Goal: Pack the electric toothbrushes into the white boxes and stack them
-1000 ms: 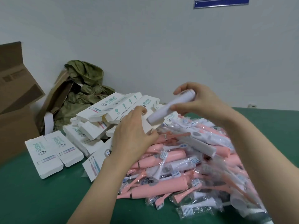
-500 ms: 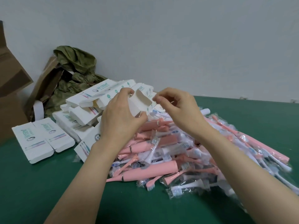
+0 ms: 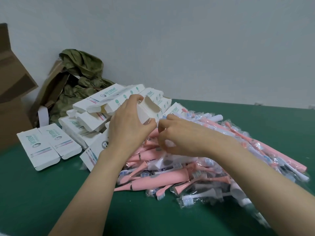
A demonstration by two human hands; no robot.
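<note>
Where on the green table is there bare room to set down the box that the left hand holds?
Bare green table lies near the front left, bordered by the pair of white boxes and the toothbrush pile. A second patch lies far right, between that pile and the wall. The middle is crowded: heaped white boxes meet the pile.

Plain pale wall point(image 3: 204, 48), green tabletop point(image 3: 34, 193), brown cardboard box point(image 3: 12, 99) at left, crumpled olive paper point(image 3: 81, 77) beside it.

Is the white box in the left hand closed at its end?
No, the white box gripped by the left hand has its end flap standing open.
</note>
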